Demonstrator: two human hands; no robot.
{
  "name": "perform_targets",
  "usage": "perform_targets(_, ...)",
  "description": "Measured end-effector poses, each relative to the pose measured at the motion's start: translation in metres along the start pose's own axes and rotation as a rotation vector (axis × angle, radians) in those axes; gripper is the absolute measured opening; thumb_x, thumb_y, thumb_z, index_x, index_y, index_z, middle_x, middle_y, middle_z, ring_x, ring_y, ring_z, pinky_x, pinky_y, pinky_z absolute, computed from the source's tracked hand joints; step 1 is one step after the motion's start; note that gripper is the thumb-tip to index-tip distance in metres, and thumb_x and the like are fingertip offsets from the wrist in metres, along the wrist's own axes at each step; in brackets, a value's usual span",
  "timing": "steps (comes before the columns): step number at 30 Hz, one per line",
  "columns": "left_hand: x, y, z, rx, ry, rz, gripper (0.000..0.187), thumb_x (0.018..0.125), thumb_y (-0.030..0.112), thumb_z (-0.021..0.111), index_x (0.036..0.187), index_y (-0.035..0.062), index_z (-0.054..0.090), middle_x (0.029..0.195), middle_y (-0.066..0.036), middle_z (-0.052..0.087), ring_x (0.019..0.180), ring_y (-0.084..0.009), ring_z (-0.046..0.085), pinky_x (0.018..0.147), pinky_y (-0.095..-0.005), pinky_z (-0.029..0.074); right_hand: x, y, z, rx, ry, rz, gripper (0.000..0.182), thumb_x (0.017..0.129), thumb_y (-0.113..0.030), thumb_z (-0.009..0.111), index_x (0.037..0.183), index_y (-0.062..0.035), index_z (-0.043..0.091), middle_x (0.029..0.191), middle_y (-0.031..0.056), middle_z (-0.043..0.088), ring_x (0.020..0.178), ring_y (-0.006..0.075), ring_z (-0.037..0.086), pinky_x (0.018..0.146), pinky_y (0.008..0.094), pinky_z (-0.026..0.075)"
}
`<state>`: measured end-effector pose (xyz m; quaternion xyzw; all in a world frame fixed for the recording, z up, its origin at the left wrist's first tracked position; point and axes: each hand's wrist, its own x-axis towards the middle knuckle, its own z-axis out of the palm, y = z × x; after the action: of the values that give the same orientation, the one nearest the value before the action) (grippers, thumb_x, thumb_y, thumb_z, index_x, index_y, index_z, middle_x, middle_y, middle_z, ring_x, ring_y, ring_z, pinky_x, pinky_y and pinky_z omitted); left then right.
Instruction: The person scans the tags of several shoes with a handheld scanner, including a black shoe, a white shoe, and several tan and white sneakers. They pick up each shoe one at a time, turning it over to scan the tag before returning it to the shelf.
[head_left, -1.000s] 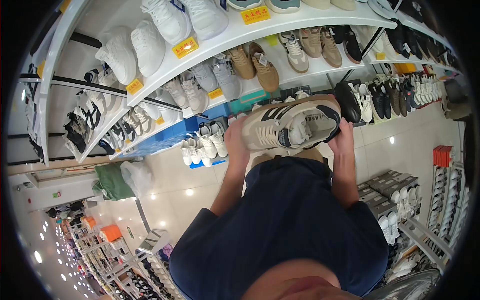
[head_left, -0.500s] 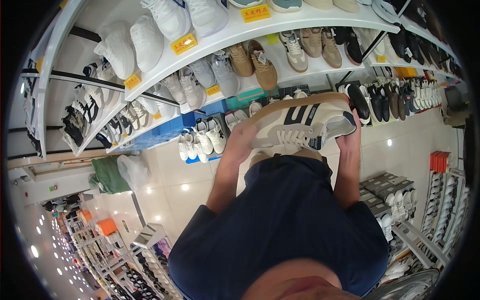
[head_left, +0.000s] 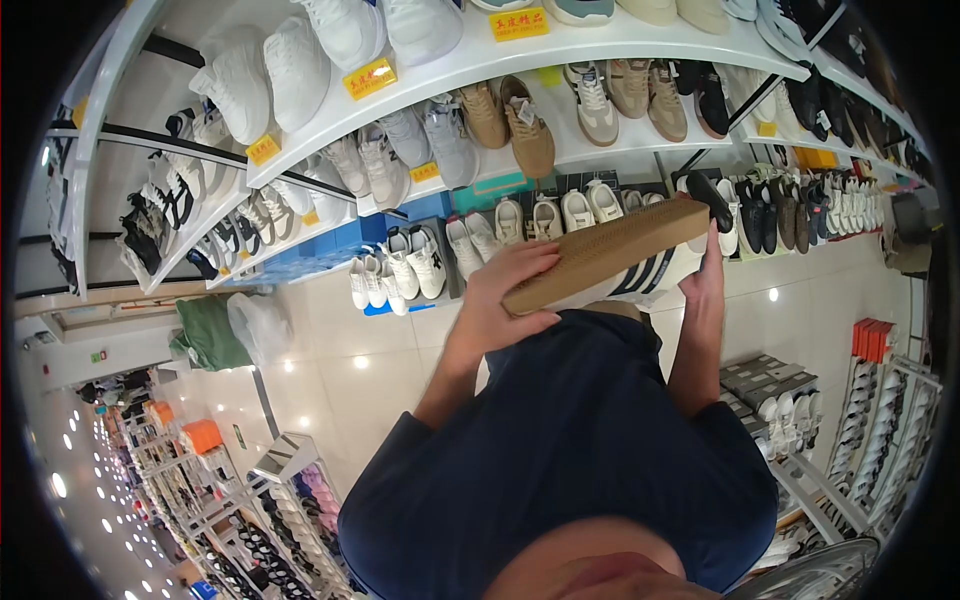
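Between my two hands is a sneaker [head_left: 610, 250] with a tan textured sole and dark stripes on a pale side. It is tipped so that the sole faces up, and most of the upper is hidden. My left hand [head_left: 505, 290] is closed around one end, with fingers over the sole and the thumb at the near edge. At the other end, my right hand [head_left: 706, 278] grips the sneaker, its fingers partly hidden behind it. The shoe is held in front of my waist, before the lower shelf of shoes.
A curved white shelf [head_left: 660, 45] with rows of sneakers runs across the front. White sneakers [head_left: 425, 265] sit low at the left of it. Grey shoe boxes [head_left: 765, 380] stand at the right. A green bag [head_left: 212, 342] lies on the tiled floor at left.
The sneaker has rolled over between my hands: its laces and opening showed before, and now the sole does. My left hand has shifted its fingers onto the sole.
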<state>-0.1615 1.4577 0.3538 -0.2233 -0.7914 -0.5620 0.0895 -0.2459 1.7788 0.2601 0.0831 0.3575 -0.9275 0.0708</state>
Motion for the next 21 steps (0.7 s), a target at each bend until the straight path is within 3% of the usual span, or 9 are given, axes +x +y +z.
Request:
perform_targets(3, 0.0, 0.012, -0.005, 0.06, -0.139, 0.001, 0.072, 0.072, 0.026, 0.081, 0.133, -0.002, 0.057, 0.135, -0.022, 0.058, 0.125, -0.039, 0.054, 0.107, -0.0438, 0.042, 0.004, 0.002, -0.015, 0.039, -0.129, -0.009, 0.058, 0.103, -0.04, 0.047, 0.146, -0.0011, 0.041, 0.146, 0.0104, 0.05, 0.129, 0.0251, 0.052, 0.108, 0.0408, 0.043)
perform_targets(10, -0.014, 0.007, -0.007, -0.047, -0.338, -0.162, 0.074, 0.077, 0.028, 0.078, 0.139, -0.0031, 0.051, 0.143, -0.022, 0.051, 0.129, -0.0375, 0.051, 0.109, -0.0409, 0.04, -0.006, -0.003, -0.006, -0.07, -0.026, 0.058, 0.056, 0.102, -0.036, 0.051, 0.145, -0.0012, 0.044, 0.144, 0.0113, 0.052, 0.128, 0.024, 0.054, 0.106, 0.0388, 0.044)
perform_targets(14, -0.026, -0.012, -0.011, -0.129, -0.34, -0.18, 0.071, 0.078, 0.028, 0.078, 0.137, -0.0032, 0.053, 0.142, -0.022, 0.052, 0.128, -0.0368, 0.052, 0.108, -0.0412, 0.041, -0.009, 0.0, -0.003, -0.181, 0.026, 0.102, 0.052, 0.103, -0.037, 0.05, 0.141, -0.0015, 0.049, 0.135, 0.0109, 0.06, 0.121, 0.0229, 0.059, 0.102, 0.0381, 0.047)
perform_targets(20, -0.04, -0.019, -0.014, -0.083, -0.163, -0.036, 0.068, 0.071, 0.025, 0.085, 0.128, -0.003, 0.061, 0.136, -0.02, 0.058, 0.129, -0.0377, 0.053, 0.108, -0.0437, 0.042, -0.013, 0.012, 0.015, -0.103, 0.042, 0.014, 0.062, 0.102, -0.044, 0.049, 0.147, -0.0022, 0.041, 0.145, 0.0107, 0.051, 0.128, 0.0233, 0.053, 0.106, 0.0393, 0.044)
perform_targets(21, -0.041, -0.016, -0.016, -0.058, -0.123, 0.014, 0.068, 0.068, 0.025, 0.086, 0.126, -0.0026, 0.062, 0.134, -0.019, 0.06, 0.129, -0.0378, 0.053, 0.107, -0.0444, 0.043, -0.011, 0.015, 0.01, -0.093, -0.036, -0.012, 0.066, 0.101, -0.047, 0.048, 0.149, -0.0025, 0.038, 0.149, 0.0107, 0.047, 0.13, 0.0237, 0.051, 0.107, 0.0394, 0.043)
